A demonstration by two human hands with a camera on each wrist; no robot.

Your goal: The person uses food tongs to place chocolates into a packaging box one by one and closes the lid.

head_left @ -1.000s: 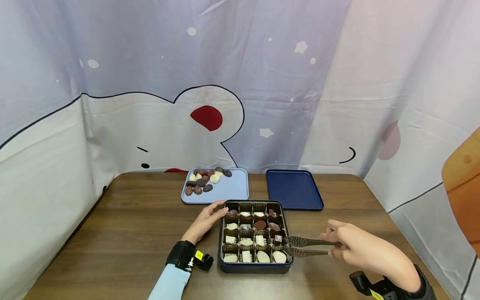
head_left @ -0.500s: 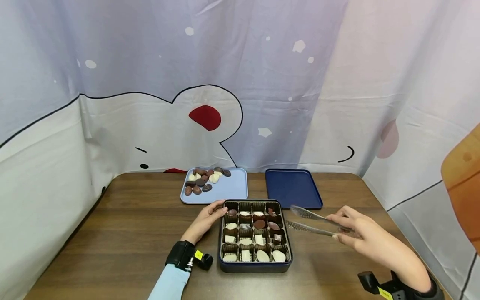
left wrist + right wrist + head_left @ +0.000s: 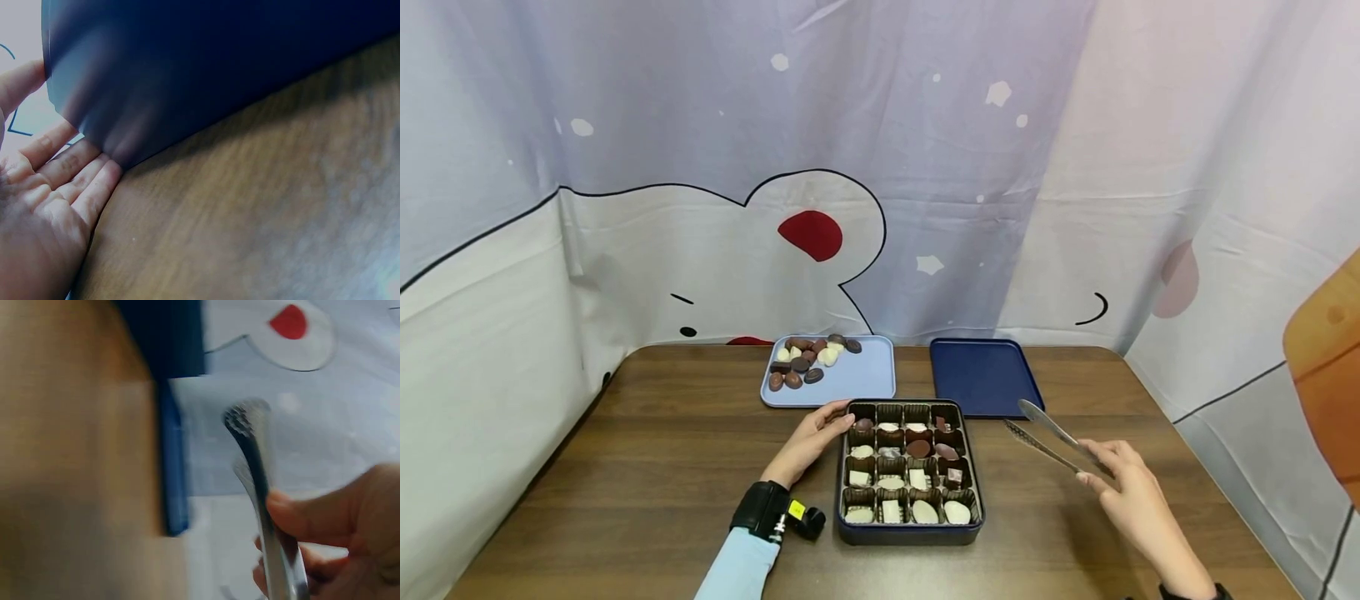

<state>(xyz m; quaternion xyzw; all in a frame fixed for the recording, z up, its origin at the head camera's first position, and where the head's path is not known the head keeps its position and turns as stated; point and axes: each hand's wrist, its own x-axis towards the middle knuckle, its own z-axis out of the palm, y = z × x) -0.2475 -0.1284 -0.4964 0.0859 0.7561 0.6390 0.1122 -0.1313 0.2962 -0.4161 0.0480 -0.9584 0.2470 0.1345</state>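
Note:
My left hand (image 3: 807, 443) holds the far left corner of a dark blue chocolate box (image 3: 910, 533), the thumb up by the rim. In the left wrist view, the fingers (image 3: 97, 187) press against the box's smooth wall (image 3: 206, 62). Its gridded insert carries white, brown and pinkish chocolates, one per compartment. Right of the box, my right hand (image 3: 1131, 492) grips metal tongs (image 3: 1048, 433), arms parted and nothing between their tips. The right wrist view shows the thumb (image 3: 300, 515) along one arm of the tongs.
A light blue tray (image 3: 865, 375) with several chocolates at its left side stands behind the box. To its right lies a dark blue lid-like tray (image 3: 985, 379). A printed curtain (image 3: 940, 208) hangs behind the wooden table (image 3: 647, 475).
The tongs have risen from the box's right edge and moved right, tips now near the dark blue tray. My left hand and the box stay put.

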